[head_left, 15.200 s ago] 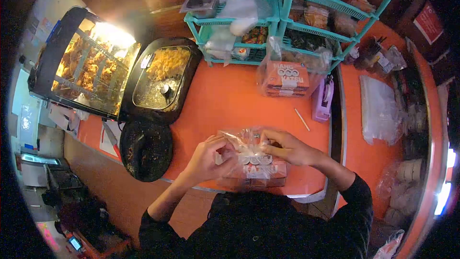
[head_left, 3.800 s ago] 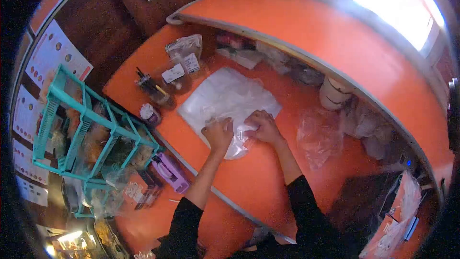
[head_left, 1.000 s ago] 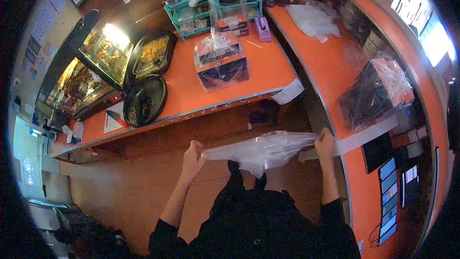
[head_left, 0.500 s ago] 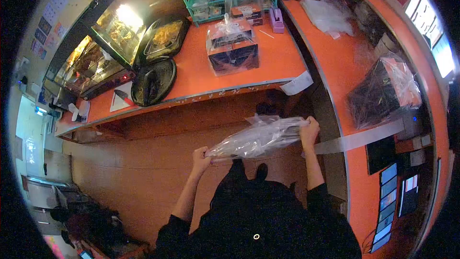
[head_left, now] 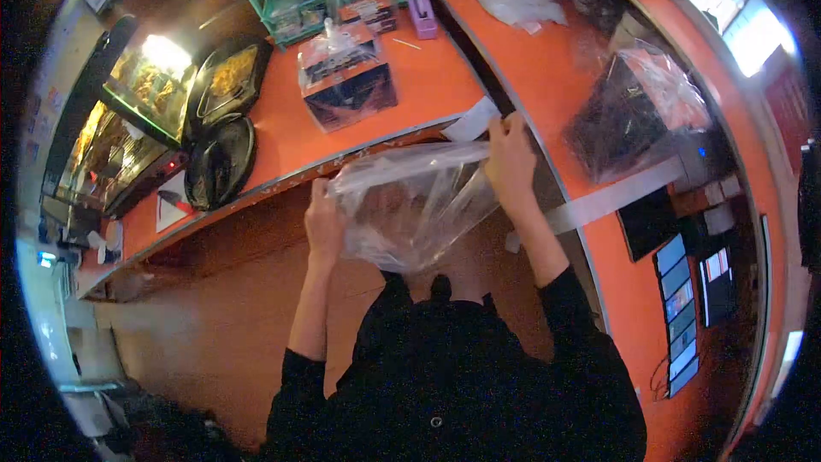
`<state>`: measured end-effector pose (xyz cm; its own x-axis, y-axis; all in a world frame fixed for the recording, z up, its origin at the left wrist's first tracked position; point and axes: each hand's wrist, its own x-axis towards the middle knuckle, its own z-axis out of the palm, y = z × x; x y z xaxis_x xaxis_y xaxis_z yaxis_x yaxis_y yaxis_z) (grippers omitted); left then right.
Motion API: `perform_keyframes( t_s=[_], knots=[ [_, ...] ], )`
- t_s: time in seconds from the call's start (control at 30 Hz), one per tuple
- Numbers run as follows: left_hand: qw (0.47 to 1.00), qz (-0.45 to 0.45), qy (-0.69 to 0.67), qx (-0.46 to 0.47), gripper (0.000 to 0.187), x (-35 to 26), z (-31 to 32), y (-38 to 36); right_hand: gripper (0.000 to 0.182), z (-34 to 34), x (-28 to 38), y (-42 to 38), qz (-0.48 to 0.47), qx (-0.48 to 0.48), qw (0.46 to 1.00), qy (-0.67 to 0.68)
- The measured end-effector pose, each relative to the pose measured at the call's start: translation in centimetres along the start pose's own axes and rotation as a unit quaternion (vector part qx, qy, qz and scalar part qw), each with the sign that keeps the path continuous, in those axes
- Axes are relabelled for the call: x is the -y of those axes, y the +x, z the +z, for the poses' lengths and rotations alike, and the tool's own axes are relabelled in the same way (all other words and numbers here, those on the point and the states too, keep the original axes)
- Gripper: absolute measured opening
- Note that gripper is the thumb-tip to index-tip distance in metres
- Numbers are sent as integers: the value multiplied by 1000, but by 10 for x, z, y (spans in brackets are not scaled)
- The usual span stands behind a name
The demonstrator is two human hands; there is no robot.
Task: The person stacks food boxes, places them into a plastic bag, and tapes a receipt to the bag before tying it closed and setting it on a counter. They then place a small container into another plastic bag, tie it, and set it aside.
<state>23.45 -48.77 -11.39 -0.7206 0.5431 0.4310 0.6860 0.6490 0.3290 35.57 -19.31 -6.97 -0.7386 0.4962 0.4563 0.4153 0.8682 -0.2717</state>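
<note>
A clear plastic bag (head_left: 410,205) hangs stretched between my two hands above the floor, in front of the orange counter. My left hand (head_left: 323,221) is closed on the bag's upper left corner. Its upper right edge is pinched in my right hand (head_left: 511,162), near a white paper slip (head_left: 471,120) at the counter's edge. Beyond the bag, a dark and orange box in clear plastic (head_left: 349,84) stands on the counter (head_left: 282,133).
Black trays (head_left: 220,161) and a lit food warmer (head_left: 158,90) stand at the left. Teal racks (head_left: 291,21) and a purple tape dispenser (head_left: 422,17) are at the back. Another wrapped box (head_left: 620,111) and a printer with a long paper strip (head_left: 611,199) are at the right.
Both hands have risen toward the counter and the bag is now spread open more, hanging down between them. The view has shifted, so the counter items appear further left.
</note>
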Motion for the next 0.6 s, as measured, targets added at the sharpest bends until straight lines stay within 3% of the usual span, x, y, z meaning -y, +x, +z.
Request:
perform_keyframes(
  t_s=[0.07,0.13,0.17,0.2,0.23,0.27,0.3,0.4,0.47,0.5,0.53,0.57,0.6],
  knots=[
    [994,-72,51,70,28,11,-1,-8,55,11,-49,0,55,-58,996,-30],
    [996,-78,31,16,29,10,19,-16,55,16,-35,-18,61,0,985,159],
    [995,-89,16,-36,31,11,25,-16,62,25,-25,-24,123,73,924,354],
    [996,-84,15,-34,31,3,23,-11,67,40,-17,-33,46,28,906,419],
    [984,-167,67,17,41,-11,16,-5,66,12,4,-36,86,155,765,619],
    [958,-251,119,66,51,-19,13,-4,66,-18,25,-40,178,258,586,747],
    [932,-297,113,172,89,18,20,-9,66,-17,22,-38,177,264,585,746],
    [943,-284,96,145,74,48,19,-14,44,-9,-4,-35,130,381,367,839],
    [955,-270,64,107,66,63,21,-16,38,-1,-14,-26,113,427,280,853],
    [943,-296,63,140,67,69,23,-13,32,5,-16,-17,19,421,577,700],
    [938,-295,68,167,66,66,18,-8,26,12,-18,-11,-84,362,803,466],
    [934,-293,72,193,66,62,14,-3,30,23,-20,-10,-72,340,897,273],
    [937,-261,82,216,63,52,9,4,34,39,-22,-14,-54,302,950,67]
  ],
)
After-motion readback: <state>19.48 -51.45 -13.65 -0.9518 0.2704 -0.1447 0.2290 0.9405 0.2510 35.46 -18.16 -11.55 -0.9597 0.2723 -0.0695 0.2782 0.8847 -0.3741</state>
